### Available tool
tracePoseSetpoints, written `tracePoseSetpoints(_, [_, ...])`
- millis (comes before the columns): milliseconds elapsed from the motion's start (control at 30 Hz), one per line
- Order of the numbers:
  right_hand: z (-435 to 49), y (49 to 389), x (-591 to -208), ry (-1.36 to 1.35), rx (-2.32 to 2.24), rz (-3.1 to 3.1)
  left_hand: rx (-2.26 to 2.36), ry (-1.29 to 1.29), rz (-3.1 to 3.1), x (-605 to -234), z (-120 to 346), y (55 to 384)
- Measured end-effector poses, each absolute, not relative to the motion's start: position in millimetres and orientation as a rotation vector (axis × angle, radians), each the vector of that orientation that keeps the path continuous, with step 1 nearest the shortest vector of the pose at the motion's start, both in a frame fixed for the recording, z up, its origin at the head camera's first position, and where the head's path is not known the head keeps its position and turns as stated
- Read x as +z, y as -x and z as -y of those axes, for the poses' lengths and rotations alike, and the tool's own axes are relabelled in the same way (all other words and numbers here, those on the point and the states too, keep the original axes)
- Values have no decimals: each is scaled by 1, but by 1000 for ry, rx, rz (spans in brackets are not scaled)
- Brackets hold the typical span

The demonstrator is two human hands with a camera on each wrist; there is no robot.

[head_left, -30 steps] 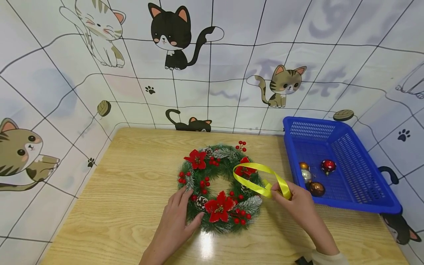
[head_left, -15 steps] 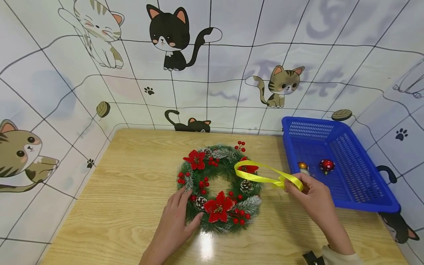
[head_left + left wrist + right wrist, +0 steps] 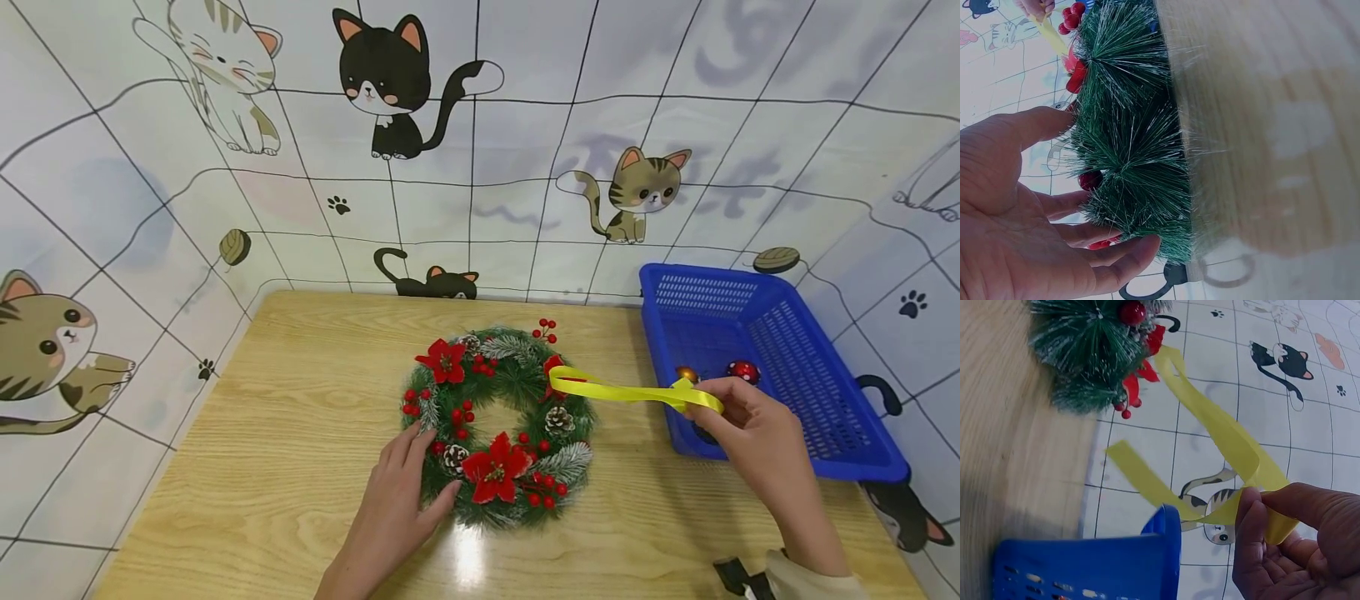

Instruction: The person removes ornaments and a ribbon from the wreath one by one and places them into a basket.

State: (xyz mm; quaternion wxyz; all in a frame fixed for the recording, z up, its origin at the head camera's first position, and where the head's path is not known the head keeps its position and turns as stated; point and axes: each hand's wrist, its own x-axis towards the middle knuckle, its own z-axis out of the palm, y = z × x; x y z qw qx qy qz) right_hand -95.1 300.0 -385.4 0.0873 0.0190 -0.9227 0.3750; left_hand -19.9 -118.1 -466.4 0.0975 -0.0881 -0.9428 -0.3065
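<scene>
A green wreath (image 3: 517,379) lies flat on the wooden table, decorated with red poinsettias, red berries, pine cones and frosted sprigs. My left hand (image 3: 401,492) rests at its lower left edge, fingers loosely spread along the needles; in the left wrist view the thumb and fingertips touch the foliage. To the right, my right hand (image 3: 761,433) pinches a yellow ribbon (image 3: 622,392) between thumb and forefinger. The ribbon stretches left in a long loop whose far end overlaps the right-hand poinsettia (image 3: 553,375). In the right wrist view a loose ribbon tail (image 3: 1138,475) hangs down.
Behind and right of the right hand stands a blue plastic basket (image 3: 825,454), holding a red bauble (image 3: 744,371) with white spots and an orange bauble (image 3: 686,374); the hand hides part of it. A cat-printed wall covering (image 3: 517,200) rises behind the table.
My right hand has moved right, over the basket's near edge, drawing the ribbon loop longer and narrower. The left hand and the wreath stay in place.
</scene>
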Motion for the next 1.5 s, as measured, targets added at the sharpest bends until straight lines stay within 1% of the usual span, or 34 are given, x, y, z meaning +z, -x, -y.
tracePoseSetpoints(367, [-328, 102, -377, 58, 1126, 2718, -915, 254, 2791, -466, 117, 19])
tracePoseSetpoints(733, [-354, 105, -373, 231, 1188, 2629, -911, 252, 2795, -466, 117, 20])
tracePoseSetpoints(1000, [-372, 112, -381, 303, 1200, 2550, -916, 262, 2798, -466, 118, 21])
tracePoseSetpoints(1500, [-401, 114, -379, 518, 1494, 2306, -901, 267, 2806, -466, 118, 22])
